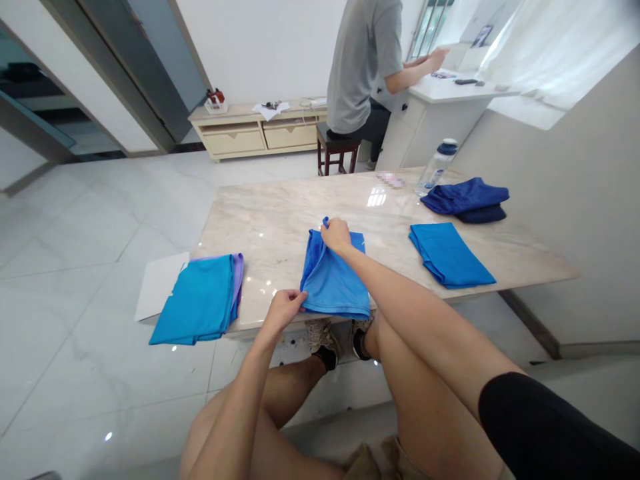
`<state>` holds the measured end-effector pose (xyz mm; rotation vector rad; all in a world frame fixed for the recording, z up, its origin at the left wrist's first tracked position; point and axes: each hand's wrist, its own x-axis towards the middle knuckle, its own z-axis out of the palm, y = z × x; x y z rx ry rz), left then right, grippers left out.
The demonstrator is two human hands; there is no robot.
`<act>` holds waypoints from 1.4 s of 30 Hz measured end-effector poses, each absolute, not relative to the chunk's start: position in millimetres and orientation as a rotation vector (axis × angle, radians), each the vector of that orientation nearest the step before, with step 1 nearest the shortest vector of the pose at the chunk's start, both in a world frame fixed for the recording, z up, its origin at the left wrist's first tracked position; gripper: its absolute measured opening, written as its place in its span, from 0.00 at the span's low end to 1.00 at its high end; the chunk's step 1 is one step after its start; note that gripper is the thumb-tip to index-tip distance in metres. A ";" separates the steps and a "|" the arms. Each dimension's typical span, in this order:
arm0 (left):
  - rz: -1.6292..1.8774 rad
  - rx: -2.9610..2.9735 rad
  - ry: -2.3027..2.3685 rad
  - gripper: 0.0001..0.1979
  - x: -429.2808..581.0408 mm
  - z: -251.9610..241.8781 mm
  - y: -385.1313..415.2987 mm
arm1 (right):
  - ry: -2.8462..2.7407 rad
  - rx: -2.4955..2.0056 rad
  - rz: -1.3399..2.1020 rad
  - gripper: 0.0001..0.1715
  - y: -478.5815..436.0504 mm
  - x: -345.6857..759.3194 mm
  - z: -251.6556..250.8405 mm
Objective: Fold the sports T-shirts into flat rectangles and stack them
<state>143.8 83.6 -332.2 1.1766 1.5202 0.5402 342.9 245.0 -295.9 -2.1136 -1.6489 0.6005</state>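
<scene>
A bright blue cloth (343, 283) lies folded on the marble-patterned table before me, its near edge at the table's front. With closed fingers, my left hand (287, 308) pinches its near left corner. My right hand (336, 233) is shut on the cloth's far edge, and a small blue end sticks up past the fingers. Between both hands the left side is partly raised, showing a darker inner layer. Whether it is a garment I cannot tell. To the right sits a folded blue cloth (453, 255); on the left is a stack topped by a teal-blue folded cloth (197, 299).
Dark blue crumpled fabric (465, 199) and a clear water bottle (437, 167) stand at the table's (270, 203) far right. White sheet (159, 283) under the left stack. Beyond, a person in a grey shirt (365, 67) sits on a stool near a low cabinet (235, 139).
</scene>
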 end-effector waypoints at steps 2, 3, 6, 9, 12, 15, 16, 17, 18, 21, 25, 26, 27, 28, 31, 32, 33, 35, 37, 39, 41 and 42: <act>0.512 1.196 1.571 0.17 140.3 -336.0 82.7 | -1.645 -2.128 0.624 0.19 244.5 337.8 -298.6; 0.497 1.210 1.594 0.16 138.9 -337.7 82.4 | -1.640 -2.132 0.631 0.19 244.3 335.4 -300.2; 0.443 1.272 1.628 0.16 135.6 -340.7 81.1 | -1.629 -2.099 0.709 0.19 244.1 328.8 -304.4; 0.378 1.313 1.667 0.16 133.2 -341.2 79.9 | -1.620 -2.024 0.922 0.24 244.3 324.1 -306.0; 0.310 1.404 1.714 0.17 133.3 -339.3 79.0 | -1.603 -2.010 0.973 0.27 242.6 326.3 -303.5; 0.184 1.644 1.815 0.18 137.4 -333.8 77.7 | -1.638 -2.076 0.797 0.23 239.4 338.0 -296.0; 0.125 1.724 1.863 0.19 139.7 -330.9 77.2 | -1.674 -2.094 0.737 0.22 238.2 343.5 -292.4; 0.060 1.786 1.912 0.19 142.3 -327.6 76.5 | -1.726 -2.100 0.693 0.20 236.7 349.3 -288.4; -0.007 1.830 1.959 0.20 145.3 -324.0 75.8 | -1.794 -2.090 0.680 0.19 234.3 355.1 -284.3; -0.180 1.915 2.053 0.22 154.9 -313.1 74.0 | -2.100 -2.010 0.754 0.15 214.8 368.6 -274.3; -0.274 2.063 2.095 0.19 166.5 -304.7 75.7 | -2.526 -1.893 0.722 0.14 143.8 372.2 -277.9; -0.272 2.100 2.108 0.19 168.9 -303.7 77.5 | -2.630 -1.843 0.727 0.16 121.3 371.2 -281.7; -0.263 2.139 2.119 0.18 171.2 -303.0 80.1 | -2.716 -1.780 0.748 0.17 99.9 369.9 -285.6; -0.252 2.179 2.122 0.19 173.7 -302.2 83.3 | -2.774 -1.711 0.749 0.17 81.4 368.8 -289.2; -0.207 2.326 2.036 0.20 183.1 -299.9 95.3 | -2.880 -1.472 0.868 0.15 54.9 370.0 -292.2; -0.185 2.378 1.984 0.20 187.2 -299.3 99.6 | -2.849 -1.452 0.889 0.15 57.1 373.1 -290.4; -0.160 2.422 1.930 0.19 191.5 -299.1 103.7 | -2.783 -1.477 0.881 0.15 63.9 377.9 -287.8; -0.120 2.472 1.833 0.16 200.2 -300.4 111.1 | -2.581 -1.626 0.784 0.16 87.0 392.4 -283.1; -0.105 2.463 1.793 0.16 207.6 -304.3 117.5 | -2.391 -1.790 0.682 0.16 113.0 411.4 -283.2; -0.096 2.410 1.830 0.18 212.0 -309.6 123.5 | -2.217 -1.951 0.625 0.14 132.7 431.4 -289.3; -0.071 2.304 1.939 0.21 212.9 -314.8 130.4 | -2.045 -2.086 0.629 0.12 142.8 448.4 -299.4; -0.051 2.235 1.994 0.22 212.3 -317.1 134.5 | -1.970 -2.130 0.677 0.10 144.6 454.9 -305.1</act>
